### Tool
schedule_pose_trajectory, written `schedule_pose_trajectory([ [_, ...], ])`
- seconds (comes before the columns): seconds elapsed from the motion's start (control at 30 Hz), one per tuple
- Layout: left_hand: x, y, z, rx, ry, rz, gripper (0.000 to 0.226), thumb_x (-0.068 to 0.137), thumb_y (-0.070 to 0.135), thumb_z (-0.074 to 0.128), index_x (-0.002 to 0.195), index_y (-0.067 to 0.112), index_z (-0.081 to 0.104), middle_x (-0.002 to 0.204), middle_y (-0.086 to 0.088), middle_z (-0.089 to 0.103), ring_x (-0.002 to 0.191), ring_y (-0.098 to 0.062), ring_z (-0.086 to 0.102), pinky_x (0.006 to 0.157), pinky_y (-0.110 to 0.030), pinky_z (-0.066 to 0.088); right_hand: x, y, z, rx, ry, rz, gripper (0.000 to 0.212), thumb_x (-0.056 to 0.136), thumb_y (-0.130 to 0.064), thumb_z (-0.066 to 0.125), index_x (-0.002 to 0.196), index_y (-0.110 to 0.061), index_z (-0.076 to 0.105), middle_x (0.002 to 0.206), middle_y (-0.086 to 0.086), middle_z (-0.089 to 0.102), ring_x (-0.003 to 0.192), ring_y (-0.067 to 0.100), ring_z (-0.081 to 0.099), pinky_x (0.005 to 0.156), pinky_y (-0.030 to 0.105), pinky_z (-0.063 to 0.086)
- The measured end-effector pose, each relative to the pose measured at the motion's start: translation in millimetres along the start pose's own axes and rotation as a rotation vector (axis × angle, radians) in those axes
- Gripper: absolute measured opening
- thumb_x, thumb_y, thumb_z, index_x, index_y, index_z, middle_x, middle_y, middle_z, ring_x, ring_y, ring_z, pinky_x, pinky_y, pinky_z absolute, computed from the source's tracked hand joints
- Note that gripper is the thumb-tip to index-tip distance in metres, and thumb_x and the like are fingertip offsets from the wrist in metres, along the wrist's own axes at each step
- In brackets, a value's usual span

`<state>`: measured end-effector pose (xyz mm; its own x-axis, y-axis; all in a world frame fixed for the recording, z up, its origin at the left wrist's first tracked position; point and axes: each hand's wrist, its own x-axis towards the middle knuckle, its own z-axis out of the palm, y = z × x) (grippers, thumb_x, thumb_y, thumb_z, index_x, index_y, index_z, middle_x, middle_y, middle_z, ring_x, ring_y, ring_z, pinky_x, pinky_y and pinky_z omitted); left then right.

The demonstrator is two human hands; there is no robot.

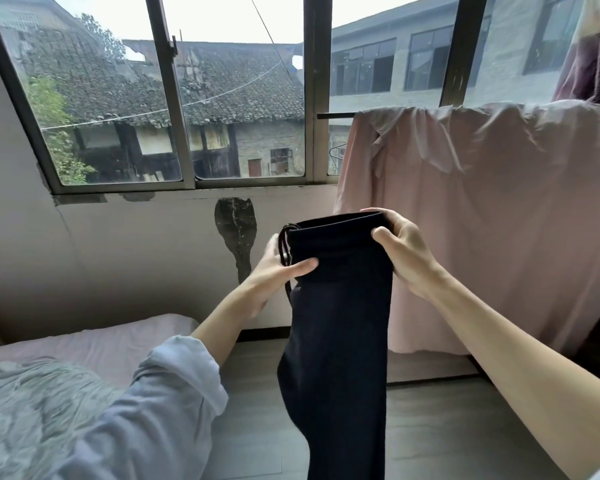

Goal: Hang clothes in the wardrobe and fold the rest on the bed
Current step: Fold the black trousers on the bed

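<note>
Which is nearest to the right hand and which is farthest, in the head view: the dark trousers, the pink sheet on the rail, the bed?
From the right hand:
1. The dark trousers, gripped at the waistband by this hand.
2. The pink sheet, hanging just behind it, to the right.
3. The bed, low at the far left.

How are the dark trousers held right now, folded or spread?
Folded lengthwise: the dark trousers hang as one narrow strip, left hand and right hand gripping the waistband.

The dark trousers [336, 341] run off the bottom edge, legs cut off.
</note>
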<state>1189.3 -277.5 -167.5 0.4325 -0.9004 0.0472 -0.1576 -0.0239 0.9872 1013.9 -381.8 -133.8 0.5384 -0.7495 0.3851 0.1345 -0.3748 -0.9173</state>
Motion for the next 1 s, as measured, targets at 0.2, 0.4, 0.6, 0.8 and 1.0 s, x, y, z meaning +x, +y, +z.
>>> schedule_pose_trajectory([
  [0.2, -7, 9, -2, -0.060, 0.000, 0.085, 0.018, 0.080, 0.005, 0.069, 0.094, 0.017, 0.068, 0.088, 0.004, 0.072, 0.075, -0.007, 0.067, 0.059, -0.014, 0.048, 1, 2, -6, -0.020, 0.007, -0.055, 0.037, 0.092, 0.001, 0.039, 0.112, -0.025, 0.054, 0.098, 0.006, 0.059, 0.089, 0.019, 0.053, 0.089, 0.038, 0.047],
  [0.4, -24, 17, -11, 0.056, 0.097, 0.208, 0.025, 0.075, 0.003, 0.074, 0.095, 0.017, 0.068, 0.095, 0.004, 0.071, 0.088, -0.006, 0.067, 0.073, -0.015, 0.051, 4, 12, 4, -0.276, 0.021, -0.236, 0.043, 0.096, -0.001, 0.041, 0.138, -0.007, 0.037, 0.126, 0.003, 0.052, 0.117, 0.010, 0.049, 0.106, 0.019, 0.034],
  [0.6, -67, 8, -22, 0.204, 0.240, 0.262, 0.030, 0.070, 0.001, 0.077, 0.090, 0.020, 0.064, 0.088, 0.006, 0.068, 0.084, -0.007, 0.064, 0.082, -0.021, 0.051, -4, 35, 49, -0.299, 0.060, -0.377, 0.045, 0.096, 0.001, 0.039, 0.140, -0.001, 0.031, 0.133, 0.009, 0.043, 0.123, 0.009, 0.037, 0.100, 0.000, 0.020],
  [0.8, -120, -2, -34, 0.558, 0.514, 0.334, 0.037, 0.070, 0.021, 0.081, 0.094, 0.029, 0.053, 0.083, 0.025, 0.056, 0.084, -0.001, 0.057, 0.076, -0.003, 0.041, -13, 38, 104, -0.194, -0.015, -0.551, 0.044, 0.095, -0.001, 0.036, 0.138, 0.004, 0.032, 0.131, 0.018, 0.046, 0.104, -0.014, 0.033, 0.088, -0.008, 0.022],
  [1.0, -175, -1, -77, 0.558, 0.723, 0.283, 0.038, 0.068, 0.020, 0.083, 0.090, 0.031, 0.054, 0.084, 0.024, 0.060, 0.081, 0.004, 0.059, 0.078, -0.005, 0.043, -23, 13, 182, -0.042, -0.158, -0.584, 0.045, 0.094, -0.008, 0.034, 0.138, 0.000, 0.034, 0.131, 0.007, 0.046, 0.111, -0.008, 0.037, 0.092, -0.004, 0.025],
])
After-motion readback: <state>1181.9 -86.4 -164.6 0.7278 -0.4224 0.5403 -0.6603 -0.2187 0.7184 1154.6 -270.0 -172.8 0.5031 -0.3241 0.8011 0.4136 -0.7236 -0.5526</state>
